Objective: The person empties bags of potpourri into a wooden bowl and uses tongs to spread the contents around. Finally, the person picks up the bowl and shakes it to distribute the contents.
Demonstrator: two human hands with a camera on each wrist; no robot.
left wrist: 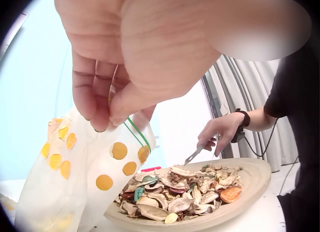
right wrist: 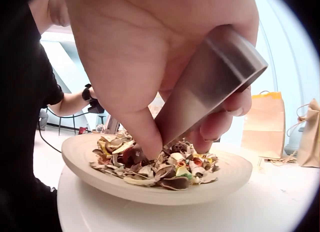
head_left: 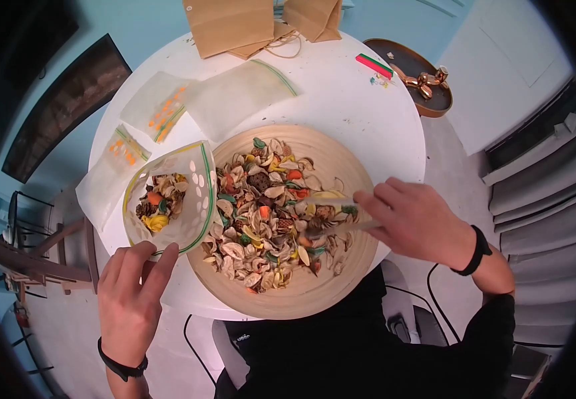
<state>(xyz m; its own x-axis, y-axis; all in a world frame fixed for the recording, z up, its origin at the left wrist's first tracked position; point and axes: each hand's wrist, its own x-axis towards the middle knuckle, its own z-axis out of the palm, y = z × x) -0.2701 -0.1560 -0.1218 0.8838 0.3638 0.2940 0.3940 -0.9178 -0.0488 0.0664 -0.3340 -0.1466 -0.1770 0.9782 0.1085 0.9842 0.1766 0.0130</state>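
Note:
A clear zip bag (head_left: 194, 189) with printed dots stands open-mouthed at the left of the wide wooden plate (head_left: 361, 266), some dried flowers and a small cone inside. My left hand (head_left: 130, 292) pinches the bag's near rim between thumb and fingers, as the left wrist view also shows. Potpourri (head_left: 233, 251) of dried petals, cones and coloured pieces is heaped on the plate. My right hand (head_left: 415, 218) grips metal tongs (right wrist: 212, 82) over the plate's right side. The tongs' tips reach into the potpourri, and what lies between them is blurred.
More zip bags (head_left: 241, 96) lie flat on the white table (head_left: 348, 106), behind and left of the plate. Brown paper bags (head_left: 231, 26) stand at the far edge. A red and green packet (head_left: 374, 65) lies near a side tray (head_left: 444, 106) with a shiny balloon-dog figure (head_left: 423, 84).

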